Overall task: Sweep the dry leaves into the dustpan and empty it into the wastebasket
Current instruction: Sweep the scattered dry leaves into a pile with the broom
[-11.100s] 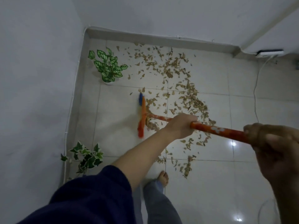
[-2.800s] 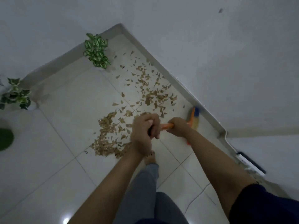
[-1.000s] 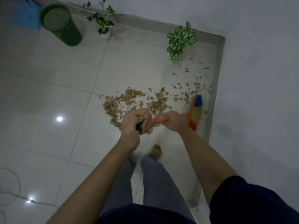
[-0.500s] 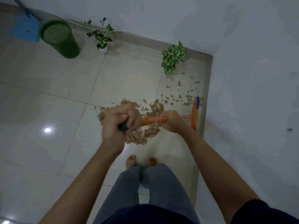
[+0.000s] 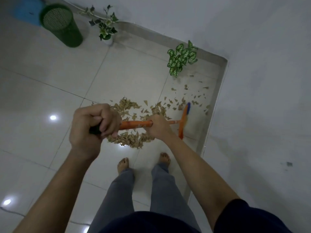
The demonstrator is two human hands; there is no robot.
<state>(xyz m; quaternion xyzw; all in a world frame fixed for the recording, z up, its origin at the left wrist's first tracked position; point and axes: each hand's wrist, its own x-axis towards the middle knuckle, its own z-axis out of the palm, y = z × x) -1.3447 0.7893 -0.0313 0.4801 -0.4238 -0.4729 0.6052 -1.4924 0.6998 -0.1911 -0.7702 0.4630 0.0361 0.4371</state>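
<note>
Sweeping stage, head view. The left hand (image 5: 94,126) is wrapped around the dark end cap of the broom (image 5: 182,122), and the right hand (image 5: 157,126) is curled around the orange shaft further down — each grip is closed on the handle, with a short bare length of shaft between them. The broom head, an orange bar with blue and pale bristles, stands on the floor (image 5: 42,91) just beside the skirting at the right wall. The dry leaves (image 5: 131,140) lie mostly in a loose heap under and around the hands, just ahead of the bare feet; a thinner scatter (image 5: 193,96) trails toward the room corner behind the broom head.

Step in hand, as judged: gathering the stragglers into one pile; nothing is in the dustpan yet. The next move calls for a low stroke from the wall side toward the heap, bristles kept against the tile so the light flakes slide and do not flick up. The green wastebasket (image 5: 61,25), a mesh-walled cylinder, stands well apart at upper left, with a blue shape behind it — probably the dustpan (image 5: 27,11), too blurred to confirm.

Materials: glossy pale tiles with thin grout lines; crisp, angular tan fragments; smooth plastic handle. A trailing ivy plant (image 5: 105,28) and a white-veined leafy plant (image 5: 180,58) stand along the far skirting
</note>
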